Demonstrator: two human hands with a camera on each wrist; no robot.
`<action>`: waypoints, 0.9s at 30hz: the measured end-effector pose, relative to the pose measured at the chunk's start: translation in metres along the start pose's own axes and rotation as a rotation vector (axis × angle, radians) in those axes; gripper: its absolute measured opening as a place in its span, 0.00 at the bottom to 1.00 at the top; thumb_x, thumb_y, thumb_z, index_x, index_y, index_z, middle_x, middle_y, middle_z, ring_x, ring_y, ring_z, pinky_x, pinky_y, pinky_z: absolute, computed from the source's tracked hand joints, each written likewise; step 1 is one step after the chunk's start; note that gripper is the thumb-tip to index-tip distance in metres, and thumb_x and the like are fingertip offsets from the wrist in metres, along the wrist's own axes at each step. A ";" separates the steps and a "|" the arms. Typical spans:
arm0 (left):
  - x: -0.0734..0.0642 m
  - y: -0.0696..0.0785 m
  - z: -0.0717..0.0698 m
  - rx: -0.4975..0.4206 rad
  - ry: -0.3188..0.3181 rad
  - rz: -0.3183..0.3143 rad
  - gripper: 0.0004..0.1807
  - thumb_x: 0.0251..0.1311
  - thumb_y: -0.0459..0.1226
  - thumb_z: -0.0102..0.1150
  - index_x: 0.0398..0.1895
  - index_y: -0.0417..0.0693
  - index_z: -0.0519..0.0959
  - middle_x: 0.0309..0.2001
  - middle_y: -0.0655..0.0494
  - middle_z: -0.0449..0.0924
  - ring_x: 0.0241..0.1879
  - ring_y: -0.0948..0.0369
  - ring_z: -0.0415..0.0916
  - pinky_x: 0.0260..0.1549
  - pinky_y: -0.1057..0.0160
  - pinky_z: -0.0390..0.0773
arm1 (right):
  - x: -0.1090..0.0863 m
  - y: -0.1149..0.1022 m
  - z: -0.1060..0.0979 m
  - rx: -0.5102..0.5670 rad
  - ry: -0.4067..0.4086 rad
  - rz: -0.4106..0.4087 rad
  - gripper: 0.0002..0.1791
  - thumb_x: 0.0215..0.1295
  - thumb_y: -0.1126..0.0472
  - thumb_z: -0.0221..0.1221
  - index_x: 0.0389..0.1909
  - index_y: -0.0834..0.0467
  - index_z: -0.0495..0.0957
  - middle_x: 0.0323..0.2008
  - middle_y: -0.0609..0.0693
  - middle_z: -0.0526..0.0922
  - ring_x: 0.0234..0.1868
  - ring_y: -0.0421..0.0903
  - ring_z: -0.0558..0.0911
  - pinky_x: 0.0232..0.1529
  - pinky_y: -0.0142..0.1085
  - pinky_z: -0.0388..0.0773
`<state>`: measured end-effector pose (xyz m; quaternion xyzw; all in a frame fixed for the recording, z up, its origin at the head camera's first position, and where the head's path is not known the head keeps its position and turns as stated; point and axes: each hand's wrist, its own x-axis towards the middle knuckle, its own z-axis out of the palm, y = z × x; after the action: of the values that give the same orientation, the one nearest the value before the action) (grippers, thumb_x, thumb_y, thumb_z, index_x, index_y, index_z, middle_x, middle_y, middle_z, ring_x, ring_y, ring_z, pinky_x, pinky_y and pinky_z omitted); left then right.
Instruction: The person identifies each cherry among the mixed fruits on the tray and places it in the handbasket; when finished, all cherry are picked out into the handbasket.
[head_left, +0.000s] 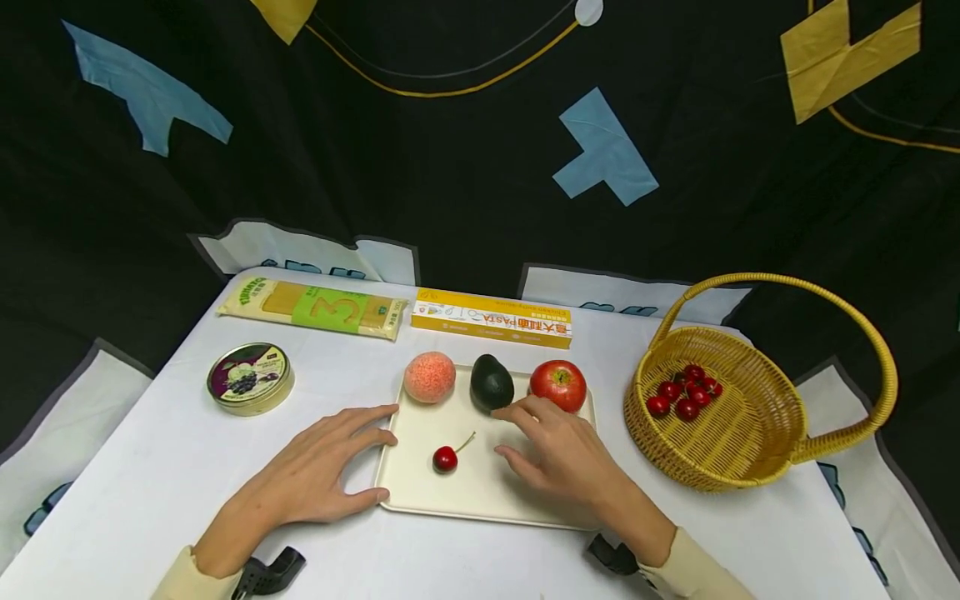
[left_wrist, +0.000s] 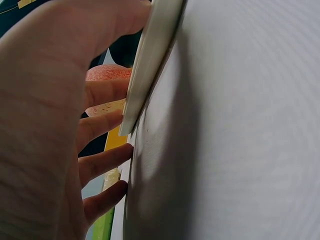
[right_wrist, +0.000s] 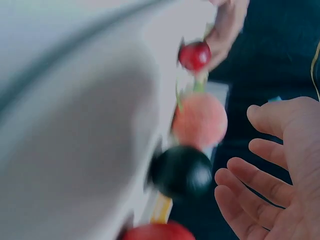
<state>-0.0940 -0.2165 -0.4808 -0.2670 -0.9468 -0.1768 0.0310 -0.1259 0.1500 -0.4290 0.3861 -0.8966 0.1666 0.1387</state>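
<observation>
A shallow cream tray (head_left: 420,493) carries a peach (head_left: 430,377), a dark avocado (head_left: 492,383), a red apple (head_left: 558,385) and one cherry (head_left: 446,459) with its stem. Along the tray's left edge lies my left hand (head_left: 318,467), its fingers spread; the thumb and some fingertips touch the rim in the left wrist view. Over the tray's right half hovers my right hand (head_left: 558,450), its loosely bent fingers apart and holding nothing. In the right wrist view a gap separates that hand (right_wrist: 270,185) from the fruit.
A yellow wicker basket (head_left: 750,467) with several cherries (head_left: 686,392) and a tall handle stands at the right. Behind the tray lie a pasta box (head_left: 491,318) and a noodle packet (head_left: 315,307). A round tin (head_left: 250,379) is at the left on the white table (head_left: 172,467).
</observation>
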 end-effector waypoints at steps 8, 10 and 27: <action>0.000 -0.001 0.001 0.002 -0.006 0.002 0.30 0.58 0.65 0.72 0.60 0.68 0.82 0.81 0.61 0.66 0.76 0.52 0.68 0.70 0.40 0.74 | 0.007 -0.018 0.023 0.066 -0.093 -0.027 0.23 0.71 0.46 0.70 0.63 0.48 0.83 0.51 0.42 0.83 0.43 0.38 0.82 0.37 0.32 0.82; 0.000 -0.001 0.001 0.002 -0.006 0.003 0.31 0.58 0.66 0.72 0.61 0.68 0.82 0.81 0.61 0.66 0.77 0.52 0.68 0.70 0.40 0.74 | 0.008 -0.021 0.028 0.063 -0.102 -0.032 0.23 0.71 0.46 0.70 0.63 0.47 0.83 0.51 0.42 0.83 0.42 0.37 0.82 0.36 0.32 0.82; -0.002 -0.004 0.001 0.005 0.002 0.013 0.34 0.58 0.69 0.70 0.63 0.67 0.81 0.81 0.62 0.65 0.76 0.53 0.69 0.69 0.41 0.75 | 0.023 -0.041 0.050 0.087 -0.189 -0.063 0.17 0.66 0.53 0.74 0.54 0.47 0.86 0.49 0.42 0.84 0.44 0.36 0.83 0.38 0.29 0.83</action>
<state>-0.0944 -0.2199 -0.4828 -0.2730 -0.9455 -0.1743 0.0338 -0.1167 0.0888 -0.4574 0.4336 -0.8851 0.1639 0.0419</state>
